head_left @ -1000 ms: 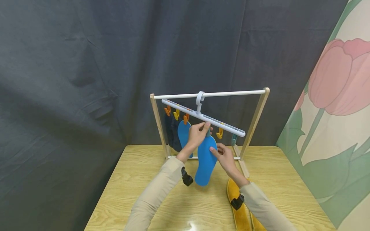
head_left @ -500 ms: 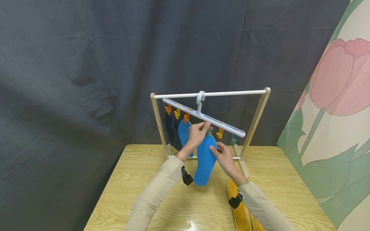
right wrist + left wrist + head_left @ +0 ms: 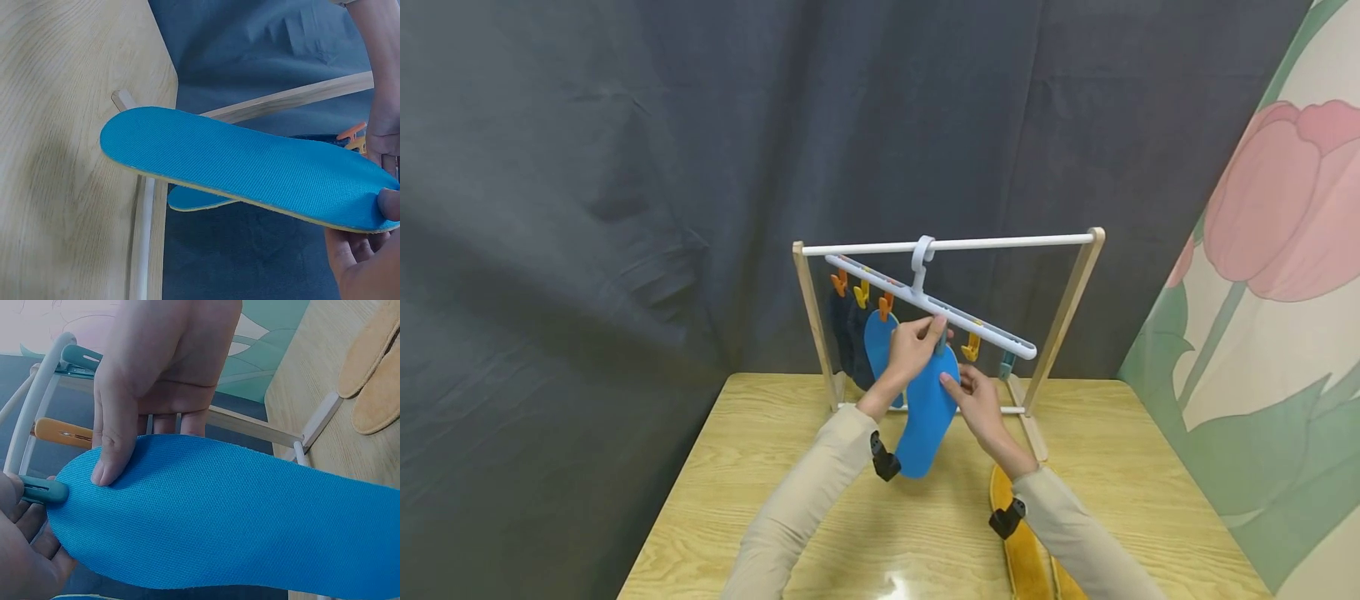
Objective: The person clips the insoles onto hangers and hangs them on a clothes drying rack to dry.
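Between finger and thumb my left hand (image 3: pixel 912 352) pinches a teal clip (image 3: pixel 47 489) under the white hanger (image 3: pixel 880 283). The clip's tip overlaps the top end of a blue insole (image 3: pixel 928 417). My right hand (image 3: pixel 979 404) grips that insole near its upper right edge, thumb on the front, other fingers behind. A second blue insole (image 3: pixel 877 342) hangs from an orange clip (image 3: pixel 886 308), partly hidden by my left hand. Further left, dark cloth (image 3: pixel 850 342) hangs below an orange clip and a yellow one. Right of my hands dangle a yellow clip (image 3: pixel 972 347) and another teal clip (image 3: pixel 1007 364), both holding nothing.
The tilted hanger hooks over the white rod (image 3: pixel 1000 243) of a wooden-legged rack (image 3: pixel 1063 321) at the back of the table (image 3: pixel 760 467). Two tan insoles (image 3: pixel 1028 550) lie front right, partly under my right forearm. A dark curtain stands behind.
The held insole's lower end has swung left, toward my left wrist, and my right hand has shifted slightly left with it. My left hand stays at the teal clip.
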Available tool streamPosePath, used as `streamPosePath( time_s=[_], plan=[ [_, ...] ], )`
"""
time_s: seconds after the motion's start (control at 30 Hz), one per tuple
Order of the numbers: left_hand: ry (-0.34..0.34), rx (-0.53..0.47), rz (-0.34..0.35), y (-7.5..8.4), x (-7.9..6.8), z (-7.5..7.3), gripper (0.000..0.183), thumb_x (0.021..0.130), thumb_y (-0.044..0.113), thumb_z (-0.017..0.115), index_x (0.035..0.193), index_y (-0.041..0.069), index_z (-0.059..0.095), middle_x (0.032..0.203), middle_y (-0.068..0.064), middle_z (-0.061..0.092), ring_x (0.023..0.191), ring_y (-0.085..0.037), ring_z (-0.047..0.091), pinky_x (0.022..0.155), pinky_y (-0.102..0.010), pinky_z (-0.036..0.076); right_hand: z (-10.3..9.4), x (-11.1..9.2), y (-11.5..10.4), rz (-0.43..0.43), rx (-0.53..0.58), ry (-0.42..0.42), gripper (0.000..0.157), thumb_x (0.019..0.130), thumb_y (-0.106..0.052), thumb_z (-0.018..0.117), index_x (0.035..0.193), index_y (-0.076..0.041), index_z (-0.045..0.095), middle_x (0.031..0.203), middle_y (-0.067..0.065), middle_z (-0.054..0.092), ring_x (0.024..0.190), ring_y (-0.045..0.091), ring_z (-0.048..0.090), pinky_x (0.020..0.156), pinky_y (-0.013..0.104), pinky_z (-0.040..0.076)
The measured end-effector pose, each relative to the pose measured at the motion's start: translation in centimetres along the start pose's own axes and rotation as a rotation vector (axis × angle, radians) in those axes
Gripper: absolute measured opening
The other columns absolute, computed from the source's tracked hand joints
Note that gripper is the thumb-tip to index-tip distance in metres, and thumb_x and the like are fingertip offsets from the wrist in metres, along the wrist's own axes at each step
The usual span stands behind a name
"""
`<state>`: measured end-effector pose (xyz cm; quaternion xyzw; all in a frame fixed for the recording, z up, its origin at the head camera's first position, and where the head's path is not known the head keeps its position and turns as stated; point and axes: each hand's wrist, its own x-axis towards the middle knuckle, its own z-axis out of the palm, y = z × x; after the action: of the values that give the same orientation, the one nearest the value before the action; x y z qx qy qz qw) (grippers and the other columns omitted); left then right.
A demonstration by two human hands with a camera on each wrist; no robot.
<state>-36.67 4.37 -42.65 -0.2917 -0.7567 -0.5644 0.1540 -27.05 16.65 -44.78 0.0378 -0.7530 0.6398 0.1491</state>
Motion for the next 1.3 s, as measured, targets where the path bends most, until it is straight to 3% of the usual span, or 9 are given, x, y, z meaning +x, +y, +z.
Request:
streamPosePath(
  time_s=[0.2, 0.4, 0.57, 0.83, 1.1, 1.2, 1.3],
  plan=[
    [-0.001, -0.051, -0.04, 2.8, -0.9, -0.6, 0.044, 0.104, 0.042, 0.047, 0.103, 0.006, 0.073, 0.089, -0.008, 0.069, 0.074, -0.019, 0.058, 0.066, -0.033, 0.045, 0.0, 0.0, 0.4, 0.009, 0.005, -0.015, 0.032, 0.098, -0.01, 0.062, 0.12, 0.013, 0.059, 0.109, 0.03, 0.067, 0.097, 0.036, 0.068, 0.078, 0.026, 0.055],
    [0.018, -0.066, -0.03, 1.4, -0.8, 0.1, 0.044, 0.104, 0.044, 0.046, 0.102, 0.008, 0.072, 0.095, -0.01, 0.07, 0.08, -0.017, 0.06, 0.073, -0.031, 0.048, -0.2, -0.1, 0.6, 0.005, -0.024, -0.022, 0.033, 0.099, -0.012, 0.063, 0.121, 0.013, 0.06, 0.108, 0.029, 0.067, 0.097, 0.039, 0.068, 0.081, 0.034, 0.056],
    [0.03, -0.089, -0.025, -0.2, -0.5, 0.8, 0.042, 0.101, 0.05, 0.046, 0.101, 0.016, 0.071, 0.097, -0.001, 0.069, 0.084, -0.012, 0.06, 0.078, -0.027, 0.049, -0.4, -0.3, 0.7, -0.008, -0.027, -0.028, 0.035, 0.099, -0.014, 0.062, 0.123, 0.012, 0.06, 0.11, 0.03, 0.066, 0.098, 0.041, 0.066, 0.084, 0.037, 0.055],
    [0.003, -0.052, -0.008, 0.1, -0.6, 0.5, 0.042, 0.104, 0.043, 0.045, 0.107, 0.01, 0.071, 0.101, -0.004, 0.069, 0.09, -0.017, 0.062, 0.082, -0.028, 0.049, -0.7, -0.6, 1.2, -0.003, -0.072, -0.037, 0.038, 0.101, -0.019, 0.061, 0.124, 0.011, 0.06, 0.108, 0.027, 0.068, 0.095, 0.037, 0.068, 0.083, 0.038, 0.055],
    [0.003, -0.027, 0.033, -3.6, 0.0, 1.6, 0.034, 0.103, 0.049, 0.045, 0.107, 0.027, 0.07, 0.102, 0.012, 0.067, 0.092, -0.004, 0.061, 0.084, -0.025, 0.051, -1.1, -1.2, 1.3, -0.054, -0.135, -0.031, 0.031, 0.098, -0.015, 0.064, 0.118, 0.01, 0.064, 0.1, 0.024, 0.07, 0.089, 0.035, 0.069, 0.077, 0.036, 0.056],
    [0.001, -0.04, 0.037, -1.8, -0.7, 1.2, 0.039, 0.105, 0.046, 0.043, 0.111, 0.019, 0.07, 0.104, 0.004, 0.067, 0.097, -0.01, 0.062, 0.089, -0.027, 0.049, -1.2, -1.7, 0.9, -0.072, -0.15, -0.037, 0.03, 0.098, -0.012, 0.064, 0.117, 0.012, 0.064, 0.101, 0.026, 0.068, 0.09, 0.038, 0.067, 0.078, 0.04, 0.056],
    [-0.013, -0.047, 0.023, 1.7, -1.4, 0.2, 0.041, 0.106, 0.038, 0.044, 0.113, 0.007, 0.07, 0.107, -0.008, 0.068, 0.102, -0.019, 0.062, 0.094, -0.028, 0.047, -1.2, -1.8, 0.9, -0.06, -0.158, -0.042, 0.03, 0.098, -0.011, 0.064, 0.117, 0.012, 0.063, 0.102, 0.027, 0.068, 0.092, 0.041, 0.066, 0.081, 0.047, 0.054]
  ],
)
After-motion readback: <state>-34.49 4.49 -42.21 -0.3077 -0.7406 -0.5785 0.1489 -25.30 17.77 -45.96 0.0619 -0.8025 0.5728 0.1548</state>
